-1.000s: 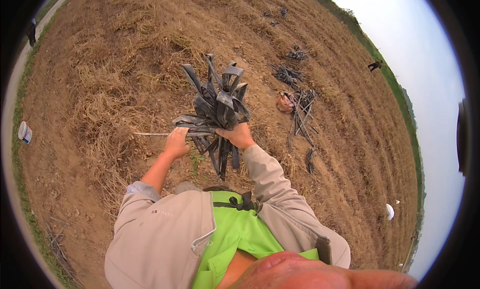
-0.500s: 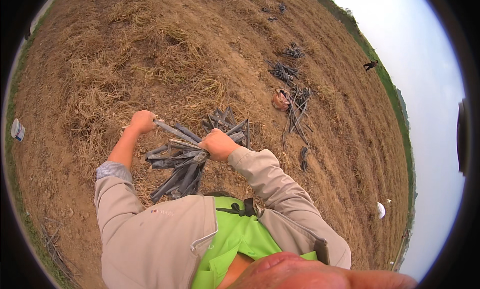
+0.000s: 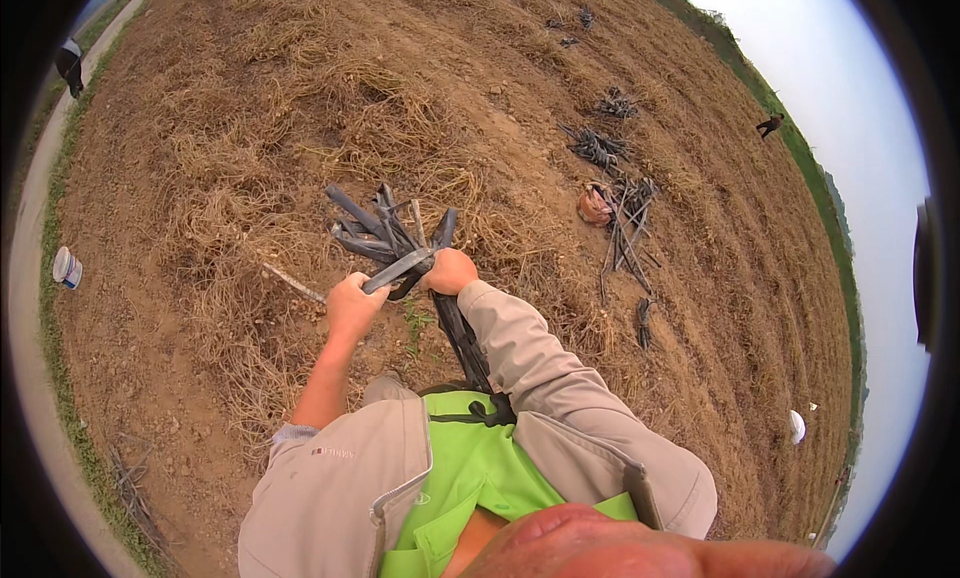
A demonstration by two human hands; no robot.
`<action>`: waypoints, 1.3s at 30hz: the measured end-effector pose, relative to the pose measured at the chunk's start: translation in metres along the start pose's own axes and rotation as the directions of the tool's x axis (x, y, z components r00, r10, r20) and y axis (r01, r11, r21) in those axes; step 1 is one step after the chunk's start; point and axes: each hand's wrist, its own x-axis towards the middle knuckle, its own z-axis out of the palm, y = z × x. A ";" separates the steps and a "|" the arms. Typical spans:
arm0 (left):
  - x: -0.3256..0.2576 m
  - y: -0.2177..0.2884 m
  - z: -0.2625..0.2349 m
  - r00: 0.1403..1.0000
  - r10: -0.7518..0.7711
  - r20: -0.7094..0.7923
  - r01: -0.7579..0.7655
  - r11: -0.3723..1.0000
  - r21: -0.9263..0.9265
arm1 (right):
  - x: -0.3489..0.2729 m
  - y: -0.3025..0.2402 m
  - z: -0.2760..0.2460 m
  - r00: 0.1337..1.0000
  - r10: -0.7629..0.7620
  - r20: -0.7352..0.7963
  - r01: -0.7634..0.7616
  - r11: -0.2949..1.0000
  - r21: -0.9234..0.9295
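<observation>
The bundle of flat, dark grey strips [image 3: 378, 236] is in front of me, just above the ground and a little left of my middle. My right hand [image 3: 452, 271] is closed around its narrow waist. Folded loops fan out on the far side of that fist, while the tail ends [image 3: 462, 340] hang on the near side, towards my green shirt [image 3: 486, 478]. My left hand [image 3: 354, 306] pinches one flat strip [image 3: 398, 270], which runs slantwise across the bundle to my right fist. A thin pale length [image 3: 292, 281] sticks out beyond my left hand, to the left; I cannot tell whether I hold it.

Dry, straw-coloured stalks [image 3: 230, 243] cover the brown soil around the bundle. To the right lies a small dark bunch [image 3: 643, 323], and farther off a reddish-brown rounded thing [image 3: 594, 206] touches a loose heap of strips [image 3: 632, 216]. Beyond are more dark heaps [image 3: 598, 148]. At the far left a white bucket [image 3: 68, 268] stands tilted in my view near a pale road [image 3: 38, 193], where a person [image 3: 70, 70] is partly visible.
</observation>
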 end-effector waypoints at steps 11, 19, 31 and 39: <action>0.085 -0.150 0.034 0.939 0.148 0.311 -0.034 0.938 -0.345 | -0.053 -0.012 -0.092 0.807 -0.572 -0.149 0.586 0.742 0.325; 0.146 -0.064 -0.062 0.913 0.259 0.315 -0.398 0.736 0.548 | -0.042 -0.028 -0.047 0.745 -0.571 0.344 0.667 0.648 -0.368; -0.030 0.051 0.045 0.936 0.251 0.246 -0.260 0.966 0.003 | -0.012 0.045 -0.062 0.976 -0.104 -0.193 0.196 0.811 0.551; 0.053 -0.053 0.052 0.706 0.679 0.202 -0.706 0.652 0.276 | -0.092 0.046 -0.123 0.836 -0.539 -0.102 0.515 0.707 0.484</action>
